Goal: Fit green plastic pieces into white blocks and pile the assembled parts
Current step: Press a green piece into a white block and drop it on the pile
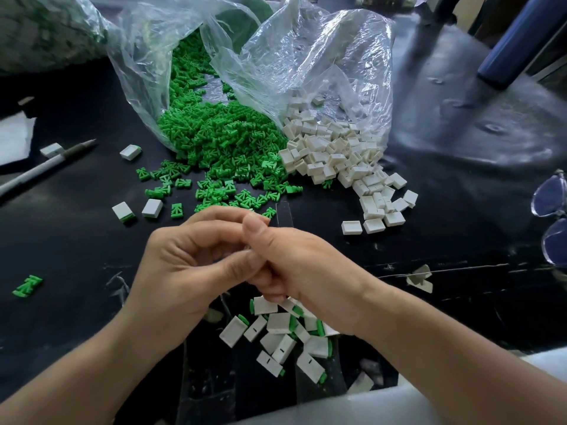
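Bench [460,210]: black and glossy, scuffed and scratched toward the near edge; it fills almost the whole view. Little of the room shows beyond it.

Clear bag, left [147,56]: lying open on its side, spilling a heap of green pieces [221,139] toward the person.

Clear bag, right [322,56]: touching the first, also open, spilling white blocks [334,148] forward and rightward; the two heaps meet at mid-bench.

Dark blue cylinder [518,38]: far right, standing at a slant in the picture.

Left hand [184,265] and right hand [294,265]: raised together above the bench centre, just in front of the green heap. The fingers [221,214] of both are curled inward and meet tip to tip; whether they grasp a part cannot be told, as the space between them is hidden.

Pile of assembled parts [282,335]: white blocks with green edges showing, directly beneath the right wrist, near the bench edge.

Eyeglasses [552,216]: right margin.

Pen [46,167]: left, beside white paper [13,139].

Stray assembled parts [152,207]: left of the green heap.

Single green piece [27,285]: far left, well apart.
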Available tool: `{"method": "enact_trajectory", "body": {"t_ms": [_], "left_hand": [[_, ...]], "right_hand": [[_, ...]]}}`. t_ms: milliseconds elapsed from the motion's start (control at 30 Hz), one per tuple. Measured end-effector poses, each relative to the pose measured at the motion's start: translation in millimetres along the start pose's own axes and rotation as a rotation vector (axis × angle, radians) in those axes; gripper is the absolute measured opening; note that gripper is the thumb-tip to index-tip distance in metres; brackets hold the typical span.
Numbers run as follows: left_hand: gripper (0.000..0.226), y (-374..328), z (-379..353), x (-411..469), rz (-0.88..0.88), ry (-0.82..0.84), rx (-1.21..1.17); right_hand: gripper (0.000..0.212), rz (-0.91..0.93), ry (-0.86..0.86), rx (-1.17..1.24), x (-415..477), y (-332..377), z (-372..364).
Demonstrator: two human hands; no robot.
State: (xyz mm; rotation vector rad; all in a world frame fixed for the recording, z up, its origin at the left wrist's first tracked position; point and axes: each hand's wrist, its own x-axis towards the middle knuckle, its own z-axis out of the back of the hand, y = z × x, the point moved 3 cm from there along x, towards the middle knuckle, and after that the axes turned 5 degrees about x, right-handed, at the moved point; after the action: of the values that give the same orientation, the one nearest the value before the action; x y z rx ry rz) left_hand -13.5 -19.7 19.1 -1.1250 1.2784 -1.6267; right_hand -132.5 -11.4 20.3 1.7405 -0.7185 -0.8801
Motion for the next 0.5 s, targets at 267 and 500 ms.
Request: {"method": "enact_trajectory", "body": {"t_ms": [267,500], "left_hand": [[0.038,4.5,4.5,0.6,0.061,-0.070,-0.123],[0.036,5.9,6.2,1.7,0.148,-0.051,-0.152]], "right_hand": [[0.031,-0.054,-0.039,0.012,-0.1,2.3,8.2],[0.028,-0.052,-0.040,0.006,-1.2,4.3,10.9]]}}
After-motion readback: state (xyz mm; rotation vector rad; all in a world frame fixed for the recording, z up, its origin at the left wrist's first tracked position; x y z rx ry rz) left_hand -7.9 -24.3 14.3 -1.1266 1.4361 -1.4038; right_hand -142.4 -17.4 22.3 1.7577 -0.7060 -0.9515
